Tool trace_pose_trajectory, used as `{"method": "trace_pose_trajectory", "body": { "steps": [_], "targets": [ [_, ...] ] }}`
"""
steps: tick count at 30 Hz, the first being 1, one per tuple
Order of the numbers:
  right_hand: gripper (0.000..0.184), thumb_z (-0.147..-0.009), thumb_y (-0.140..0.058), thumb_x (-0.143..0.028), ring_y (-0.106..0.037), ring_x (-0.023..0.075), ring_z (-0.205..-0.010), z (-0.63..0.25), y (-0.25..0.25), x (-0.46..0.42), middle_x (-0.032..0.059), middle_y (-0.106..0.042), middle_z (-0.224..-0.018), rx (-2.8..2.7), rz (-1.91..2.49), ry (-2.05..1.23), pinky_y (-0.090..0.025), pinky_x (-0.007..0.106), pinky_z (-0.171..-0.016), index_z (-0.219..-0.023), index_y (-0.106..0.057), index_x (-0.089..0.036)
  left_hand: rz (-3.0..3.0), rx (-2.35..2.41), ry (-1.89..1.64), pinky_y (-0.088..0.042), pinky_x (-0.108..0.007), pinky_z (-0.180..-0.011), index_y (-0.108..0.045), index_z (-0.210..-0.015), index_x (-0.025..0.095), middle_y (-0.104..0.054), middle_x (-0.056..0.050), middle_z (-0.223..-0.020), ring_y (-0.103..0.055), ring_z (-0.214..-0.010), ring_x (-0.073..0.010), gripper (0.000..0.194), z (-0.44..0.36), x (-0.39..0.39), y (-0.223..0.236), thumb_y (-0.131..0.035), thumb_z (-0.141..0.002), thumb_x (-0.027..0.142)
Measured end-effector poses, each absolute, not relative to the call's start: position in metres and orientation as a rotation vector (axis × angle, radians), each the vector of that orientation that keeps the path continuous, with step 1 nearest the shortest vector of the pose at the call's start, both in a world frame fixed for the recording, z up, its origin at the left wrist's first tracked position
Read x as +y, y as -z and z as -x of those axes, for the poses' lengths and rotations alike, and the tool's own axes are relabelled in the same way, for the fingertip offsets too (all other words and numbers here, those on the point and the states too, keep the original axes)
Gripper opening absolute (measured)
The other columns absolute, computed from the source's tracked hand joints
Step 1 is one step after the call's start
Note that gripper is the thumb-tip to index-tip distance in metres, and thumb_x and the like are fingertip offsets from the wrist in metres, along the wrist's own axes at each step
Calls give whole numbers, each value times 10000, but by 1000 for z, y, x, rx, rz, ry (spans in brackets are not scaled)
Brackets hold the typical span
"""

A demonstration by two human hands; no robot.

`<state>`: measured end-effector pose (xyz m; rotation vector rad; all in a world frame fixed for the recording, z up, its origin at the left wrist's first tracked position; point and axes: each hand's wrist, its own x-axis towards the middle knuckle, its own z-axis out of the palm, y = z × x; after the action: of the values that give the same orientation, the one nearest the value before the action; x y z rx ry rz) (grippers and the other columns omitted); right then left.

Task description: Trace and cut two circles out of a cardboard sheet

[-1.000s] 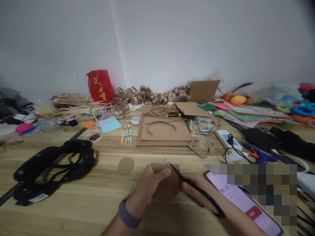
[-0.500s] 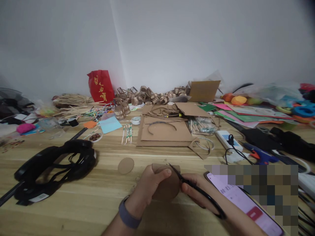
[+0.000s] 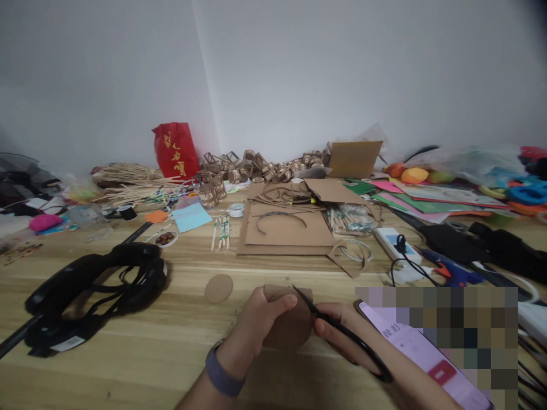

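Note:
My left hand (image 3: 267, 319) is closed on a piece of brown cardboard (image 3: 293, 327), its thumb pressed on top; a rounded outline shows on the piece. In my right hand (image 3: 335, 330) is a pair of black-handled scissors (image 3: 352, 337). Their blades lie against the upper right edge of the cardboard, with the tip pointing up and left. How far the blades are parted is hard to make out. A cut cardboard disc (image 3: 219, 288) lies flat on the table, left of my left hand.
Flat cardboard sheets (image 3: 286, 236) lie beyond my hands, with a curved cardboard strip on top. A black strapped headset (image 3: 94, 290) sits at left. On the right are a phone (image 3: 423, 353), a blue glue gun (image 3: 459, 274) and a white power strip (image 3: 395, 245).
Almost nothing differs. The scissor tip has shifted slightly along the cardboard's upper edge; both hands keep their hold.

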<state>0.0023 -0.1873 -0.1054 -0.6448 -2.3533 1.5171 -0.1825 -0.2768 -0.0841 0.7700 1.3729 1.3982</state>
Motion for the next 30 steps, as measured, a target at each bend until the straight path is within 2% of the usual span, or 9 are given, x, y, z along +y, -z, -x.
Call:
{"method": "trace_pose_trajectory", "body": {
  "steps": [4,8,15,21,26,30],
  "targets": [
    [719,-855,-380,-944,-286,117,-530,-2,97,-190,-55,-338,-599,-2369,669,-1472,-201,272,-453,-700,-433,-243,-788,1361,-1377,-521,-372,-877,-800,-877,193,-811,-48,-903,-704,-945,-290,347,183,-277,85,-855,-637,437],
    [710,-858,-377,-941,-277,118,-511,-2,99,-189,-64,-316,-562,-2378,698,-1487,-176,269,-432,-704,-428,-250,-795,1342,-1373,-521,-378,-899,-798,-875,194,-813,-48,-911,-702,-961,-294,345,182,-278,82,-847,-637,439],
    [714,-874,-382,-924,-290,133,-591,-3,108,-186,-39,-342,-654,-2390,697,-1447,-202,280,-497,-715,-459,-232,-787,1337,-1375,-516,-400,-935,-792,-910,201,-816,-53,-932,-707,-1004,-313,385,183,-277,80,-859,-625,451],
    [711,-873,-385,-921,-277,121,-558,-4,108,-186,-55,-328,-612,-2403,677,-1458,-177,251,-471,-719,-472,-232,-785,1363,-1369,-513,-393,-944,-792,-887,205,-821,-43,-947,-707,-1026,-310,365,183,-277,79,-867,-619,441],
    [722,-863,-381,-933,-261,116,-557,-3,108,-186,-65,-309,-610,-2406,678,-1473,-181,251,-482,-711,-461,-232,-764,1365,-1344,-512,-372,-876,-777,-812,195,-804,-33,-846,-707,-929,-287,354,185,-277,83,-881,-603,461],
    [709,-884,-403,-904,-295,123,-589,-4,114,-185,-49,-346,-657,-2383,673,-1465,-216,265,-515,-714,-483,-220,-758,1372,-1327,-508,-361,-829,-787,-836,193,-797,-29,-818,-700,-870,-272,362,185,-277,83,-878,-610,461]
  ]
}}
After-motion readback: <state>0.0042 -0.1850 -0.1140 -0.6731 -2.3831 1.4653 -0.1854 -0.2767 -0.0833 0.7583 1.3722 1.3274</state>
